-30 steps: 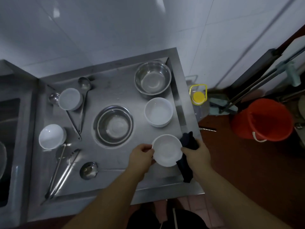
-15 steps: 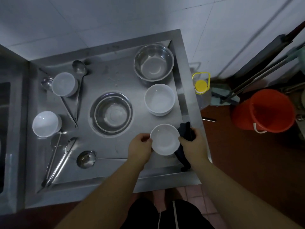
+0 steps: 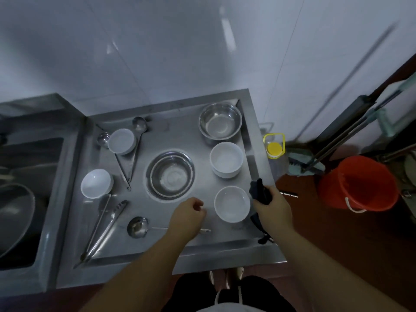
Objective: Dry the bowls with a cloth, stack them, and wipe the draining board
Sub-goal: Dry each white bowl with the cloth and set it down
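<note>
Two bare forearms reach in from the bottom over a steel worktop (image 3: 74, 233) whose sunken draining board carries the dishes.

The left hand (image 3: 186, 218) hovers above the board with its fingers loosely curled and holding nothing; a small gap separates it from the nearest bowl. The handle of a steel ladle (image 3: 137, 227) runs left to right underneath this hand.

The right hand (image 3: 273, 209) grips a dark cloth (image 3: 258, 191), fingers wrapped around it. The cloth bunches up above the fist, and a long tail hangs toward the worktop's near right edge, so it lies roughly near to far.

Just left of that hand, a white bowl (image 3: 231, 207) stands upright on the board, mouth up, touched by neither hand.

To the left, steel tongs (image 3: 103, 230) lie diagonally, and a second white bowl (image 3: 96, 183) tilts toward the viewer.

Behind the nearest bowl, stacked white bowls (image 3: 227, 159) sit upright. A steel bowl (image 3: 171, 174) rests at the centre of the board.

Farther back, a third white bowl (image 3: 121, 140) sits over two ladle handles, and a larger steel bowl (image 3: 220, 123) fills the far right corner.

An orange bucket (image 3: 358, 183) stands on the floor to the right.
</note>
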### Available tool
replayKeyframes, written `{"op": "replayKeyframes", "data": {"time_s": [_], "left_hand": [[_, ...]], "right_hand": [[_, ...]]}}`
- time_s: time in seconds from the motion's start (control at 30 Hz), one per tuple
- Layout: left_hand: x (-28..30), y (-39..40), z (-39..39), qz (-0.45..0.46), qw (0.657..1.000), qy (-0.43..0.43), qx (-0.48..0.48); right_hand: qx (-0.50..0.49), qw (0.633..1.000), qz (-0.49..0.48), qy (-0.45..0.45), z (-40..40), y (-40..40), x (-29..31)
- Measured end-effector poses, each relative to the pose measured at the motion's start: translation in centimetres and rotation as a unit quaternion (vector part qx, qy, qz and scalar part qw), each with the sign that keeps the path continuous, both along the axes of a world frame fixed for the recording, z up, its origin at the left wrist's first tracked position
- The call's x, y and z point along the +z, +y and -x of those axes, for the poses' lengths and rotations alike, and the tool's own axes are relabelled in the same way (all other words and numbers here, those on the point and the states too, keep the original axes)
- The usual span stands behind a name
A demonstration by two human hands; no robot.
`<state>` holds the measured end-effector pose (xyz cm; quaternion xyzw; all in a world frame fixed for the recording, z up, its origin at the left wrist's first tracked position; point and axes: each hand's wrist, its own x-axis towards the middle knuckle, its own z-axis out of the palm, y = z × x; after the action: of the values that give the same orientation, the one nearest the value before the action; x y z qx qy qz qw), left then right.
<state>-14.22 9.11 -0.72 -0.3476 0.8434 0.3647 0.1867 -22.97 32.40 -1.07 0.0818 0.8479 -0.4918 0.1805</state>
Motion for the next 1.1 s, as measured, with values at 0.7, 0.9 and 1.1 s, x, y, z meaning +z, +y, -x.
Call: {"op": "replayKeyframes", "data": {"time_s": [0.7, 0.9, 1.1], "left_hand": [[2.4, -23.9, -10.0, 0.119, 0.987, -0.052, -0.096], [0.6, -33.6, -12.6, 0.091, 0.989, -0.074, -0.094], [-1.1, -41.0, -13.5, 0.117, 0.981, -0.101, -0.116]], "right_hand": [[0.355, 0.913, -0.164, 0.113, -4.8, -23.7, 3.4], [0.363, 0.903, -0.203, 0.106, -7.8, -33.3, 2.4], [0.369, 0.902, -0.210, 0.080, -10.1, -40.8, 1.5]]}}
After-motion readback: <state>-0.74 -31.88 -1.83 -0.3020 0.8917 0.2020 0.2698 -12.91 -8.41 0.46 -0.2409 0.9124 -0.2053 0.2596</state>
